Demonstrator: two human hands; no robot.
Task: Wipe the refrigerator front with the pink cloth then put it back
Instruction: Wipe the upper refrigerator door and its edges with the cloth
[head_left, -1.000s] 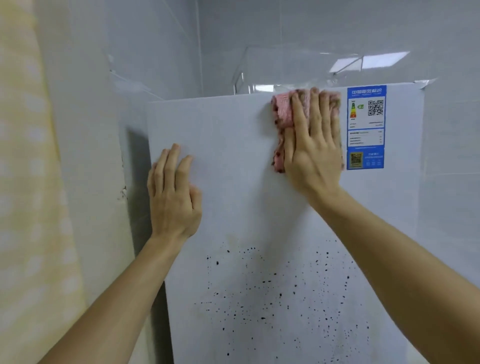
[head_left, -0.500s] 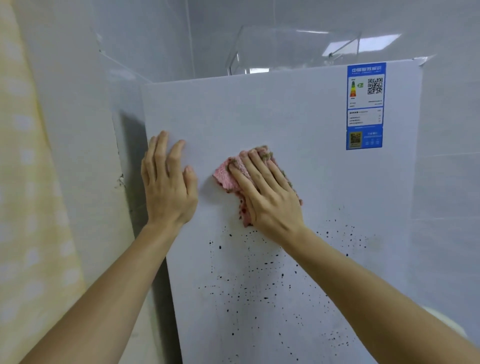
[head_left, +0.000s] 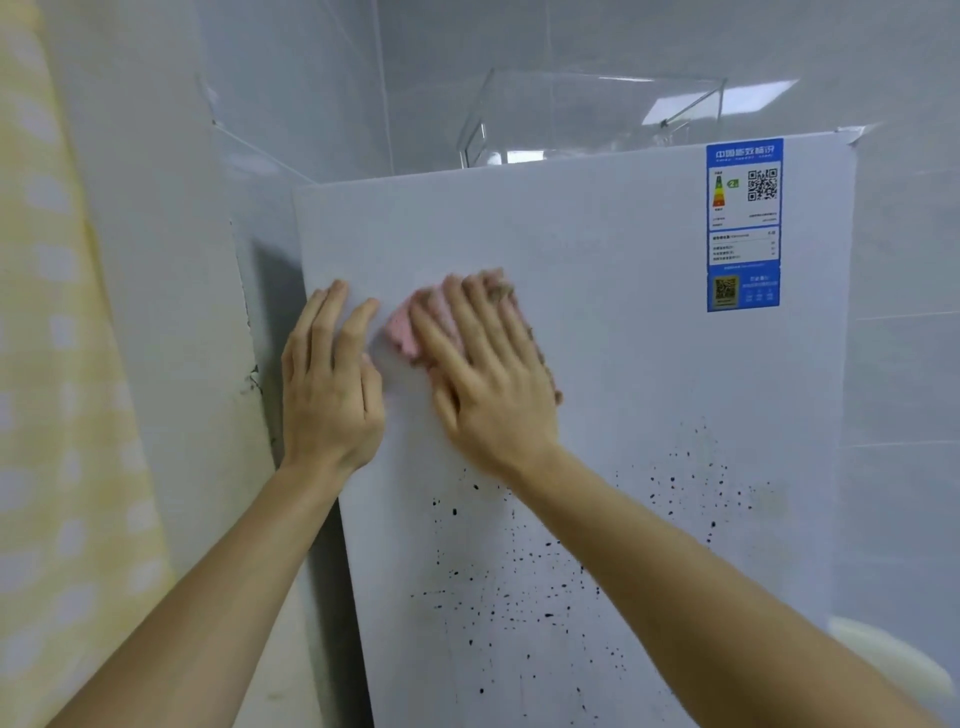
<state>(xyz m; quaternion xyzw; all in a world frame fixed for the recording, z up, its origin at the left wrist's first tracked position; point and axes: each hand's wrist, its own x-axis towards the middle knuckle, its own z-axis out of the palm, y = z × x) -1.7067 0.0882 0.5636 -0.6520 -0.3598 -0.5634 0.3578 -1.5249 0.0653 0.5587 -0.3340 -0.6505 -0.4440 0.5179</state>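
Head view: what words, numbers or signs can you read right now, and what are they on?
"中国能效标识": white header of the blue label, upper right of the refrigerator front.
"2": probably, in the label's green arrow; blurred.
Upper QR code, lower QR code and the label's small print: too small to read.
No other text shows.

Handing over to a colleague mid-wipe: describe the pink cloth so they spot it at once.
Find the white refrigerator front, speckled black low down. Near its left edge the right hand presses the pink cloth flat, close beside the left hand. It is the only pink, fuzzy thing on that panel.
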